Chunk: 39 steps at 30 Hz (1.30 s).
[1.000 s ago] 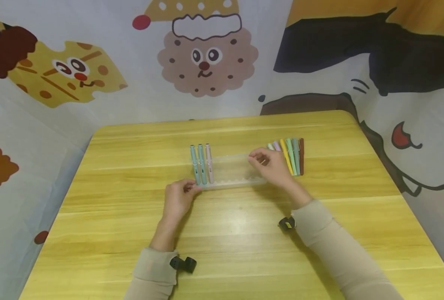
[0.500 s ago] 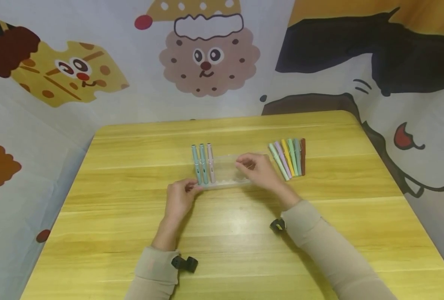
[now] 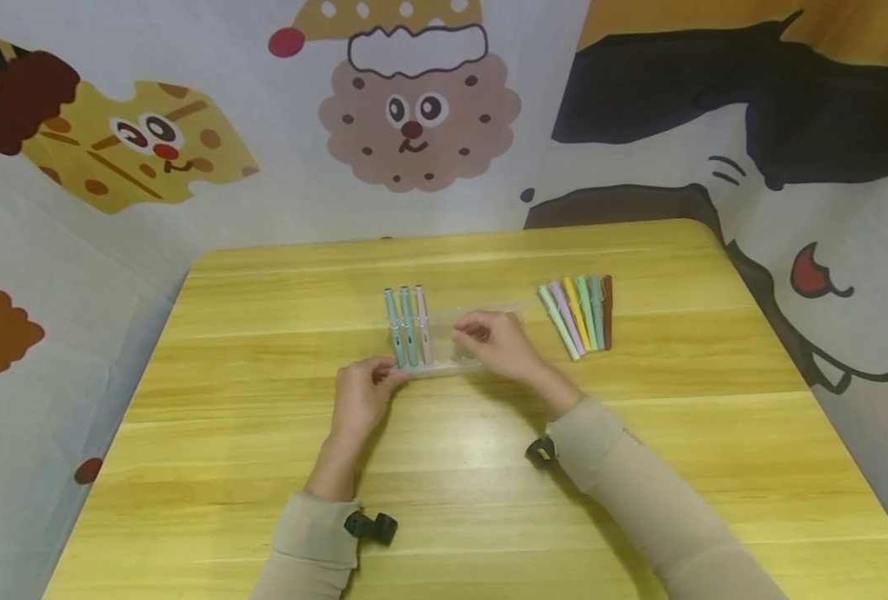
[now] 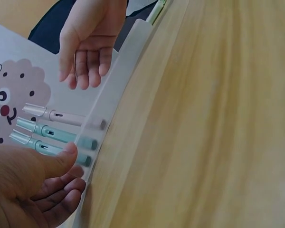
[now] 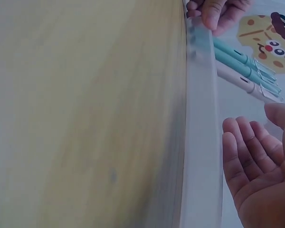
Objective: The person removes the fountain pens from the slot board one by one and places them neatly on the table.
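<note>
A clear plastic pen stand [image 3: 444,367] sits mid-table. Three capped pens lean in its left part: two teal pens [image 3: 408,329] at the end and a pale pink pen [image 3: 423,329] beside them. My left hand [image 3: 361,396] grips the stand's front left corner, thumb on the front lip in the right wrist view. Over the stand, right of the pink pen, hovers my right hand [image 3: 496,342]. Its fingers [image 4: 88,66] hang loosely curled with nothing between them in the left wrist view; the thumb stays apart.
Several capped pens, among them a yellow pen [image 3: 575,312] and a dark red pen [image 3: 606,312], lie fanned out on the wooden table [image 3: 459,500] right of the stand. A cartoon-printed cloth [image 3: 263,192] hangs behind the table's back edge.
My right hand has moved left along the stand, from its right end towards the pink pen, uncovering the loose pens. My left hand keeps its place at the left corner.
</note>
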Each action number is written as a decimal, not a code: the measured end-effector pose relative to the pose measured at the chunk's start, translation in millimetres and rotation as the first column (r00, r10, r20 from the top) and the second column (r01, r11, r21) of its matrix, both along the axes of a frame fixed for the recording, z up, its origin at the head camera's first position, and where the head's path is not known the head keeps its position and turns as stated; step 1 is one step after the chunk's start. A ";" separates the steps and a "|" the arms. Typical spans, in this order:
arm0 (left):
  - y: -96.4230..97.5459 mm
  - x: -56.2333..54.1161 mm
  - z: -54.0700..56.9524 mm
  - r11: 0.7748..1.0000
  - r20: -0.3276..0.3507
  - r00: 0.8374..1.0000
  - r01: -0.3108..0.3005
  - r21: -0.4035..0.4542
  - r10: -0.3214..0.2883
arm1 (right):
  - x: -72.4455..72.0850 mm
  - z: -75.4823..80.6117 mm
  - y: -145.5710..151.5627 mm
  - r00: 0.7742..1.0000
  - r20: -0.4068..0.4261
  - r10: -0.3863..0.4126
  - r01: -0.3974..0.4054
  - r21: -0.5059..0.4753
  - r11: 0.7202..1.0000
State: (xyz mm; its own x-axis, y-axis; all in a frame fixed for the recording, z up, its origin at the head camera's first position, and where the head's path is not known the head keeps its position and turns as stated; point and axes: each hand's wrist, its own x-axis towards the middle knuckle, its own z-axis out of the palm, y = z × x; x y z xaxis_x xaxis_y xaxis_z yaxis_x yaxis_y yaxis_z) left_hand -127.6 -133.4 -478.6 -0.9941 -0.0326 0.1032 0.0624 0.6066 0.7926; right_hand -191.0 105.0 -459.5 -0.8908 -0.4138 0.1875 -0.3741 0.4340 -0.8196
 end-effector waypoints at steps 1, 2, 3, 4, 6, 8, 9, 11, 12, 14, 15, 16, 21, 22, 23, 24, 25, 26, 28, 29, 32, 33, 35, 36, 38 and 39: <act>-0.1 0.1 -0.1 1.000 -0.003 1.000 0.002 0.001 -0.002 | -0.2 -0.5 -1.5 1.000 0.002 0.004 -0.004 0.003 1.000; -0.1 0.2 -0.3 1.000 -0.008 1.000 0.005 0.001 -0.005 | -0.2 -1.0 -2.8 1.000 0.003 0.008 -0.008 0.000 1.000; -0.3 0.2 -0.6 1.000 -0.008 1.000 0.004 0.000 -0.004 | -0.3 -1.6 -4.3 1.000 0.008 0.010 -0.010 -0.004 1.000; -0.4 0.4 -0.8 1.000 -0.011 1.000 0.005 -0.001 -0.005 | -0.3 -2.2 -5.6 1.000 0.009 0.012 -0.012 -0.010 1.000; -0.7 0.4 -1.2 1.000 -0.009 1.000 0.003 -0.005 -0.003 | -0.4 -3.3 -8.3 1.000 0.018 0.012 -0.012 -0.019 1.000; -0.9 0.2 -1.8 1.000 0.000 1.000 0.000 -0.008 0.000 | -0.6 -4.7 -11.1 1.000 0.030 0.007 -0.007 -0.023 1.000; -1.0 0.1 -2.1 1.000 0.005 1.000 -0.003 -0.010 0.003 | -0.7 -5.2 -12.5 0.999 0.034 0.005 -0.004 -0.022 1.000; -1.1 -0.2 -2.6 1.000 0.013 1.000 -0.007 -0.011 0.007 | -0.9 -6.0 -15.1 0.999 0.039 -0.001 0.002 -0.018 1.000; -1.2 -0.2 -2.7 1.000 0.014 1.000 -0.009 -0.011 0.009 | -1.0 -6.1 -16.5 0.999 0.039 -0.002 0.002 -0.017 1.000; -1.4 -0.2 -2.6 1.000 0.011 1.000 -0.010 -0.012 0.010 | -1.3 -6.2 -19.4 0.999 0.036 0.001 -0.001 -0.018 1.000; -1.5 -0.1 -2.4 1.000 0.009 1.000 -0.010 -0.012 0.010 | -1.4 -6.2 -20.8 0.999 0.037 0.005 -0.004 -0.024 1.000; -1.6 0.0 -2.3 1.000 0.007 1.000 -0.010 -0.010 0.010 | -1.5 -6.3 -22.2 0.999 0.037 0.009 -0.008 -0.028 1.000; -1.5 0.4 -2.6 1.000 -0.003 1.000 -0.006 -0.008 0.006 | -2.6 -8.6 -29.2 0.999 0.044 0.018 -0.016 -0.050 0.999; -1.4 0.4 -2.8 1.000 -0.002 1.000 -0.006 -0.009 0.006 | -2.9 -9.0 -30.3 0.999 0.045 0.019 -0.016 -0.053 0.998; -1.3 0.4 -2.9 1.000 -0.003 1.000 -0.006 -0.010 0.006 | -3.0 -9.2 -31.4 0.999 0.046 0.018 -0.015 -0.058 0.998; -1.2 0.3 -2.9 1.000 -0.004 1.000 -0.005 -0.010 0.005 | -3.3 -9.4 -32.6 0.999 0.049 0.017 -0.014 -0.062 0.998; -1.3 0.0 -3.0 1.000 -0.002 1.000 -0.006 -0.010 0.006 | -3.5 -9.3 -33.8 0.999 0.052 0.016 -0.013 -0.063 0.998; -1.2 -0.2 -2.7 1.000 -0.002 1.000 -0.006 -0.011 0.006 | -3.3 -9.0 -34.7 0.998 0.054 0.016 -0.013 -0.061 0.998; -1.3 -0.5 -2.5 1.000 -0.001 1.000 -0.006 -0.012 0.006 | -3.4 -8.7 -36.9 0.998 0.058 0.021 -0.017 -0.063 0.998; -1.3 -0.7 -2.2 1.000 -0.003 1.000 -0.006 -0.011 0.005 | -3.5 -8.6 -38.0 0.998 0.061 0.022 -0.019 -0.062 0.998; -1.5 -1.0 -2.0 1.000 -0.009 1.000 -0.001 -0.011 0.001 | -3.6 -8.4 -40.7 0.997 0.067 0.034 -0.030 -0.054 0.998; -1.6 -1.0 -1.9 1.000 -0.010 1.000 -0.001 -0.012 0.001 | -3.7 -8.3 -41.5 0.997 0.070 0.036 -0.033 -0.050 0.998; -1.7 -1.1 -1.8 1.000 -0.011 1.000 -0.001 -0.011 0.000 | -3.7 -8.3 -42.9 0.997 0.069 0.042 -0.039 -0.038 0.998; -1.8 -1.2 -1.9 1.000 -0.011 1.000 0.000 -0.012 0.000 | -3.7 -8.3 -43.5 0.997 0.071 0.044 -0.042 -0.034 0.999; -2.0 -1.0 -1.9 1.000 -0.010 1.000 -0.001 -0.011 0.001 | -3.8 -8.6 -44.4 0.996 0.075 0.045 -0.043 -0.027 0.999; -2.1 -1.0 -1.9 1.000 -0.010 1.000 -0.002 -0.012 0.002 | -4.0 -9.1 -44.5 0.996 0.077 0.045 -0.044 -0.023 0.999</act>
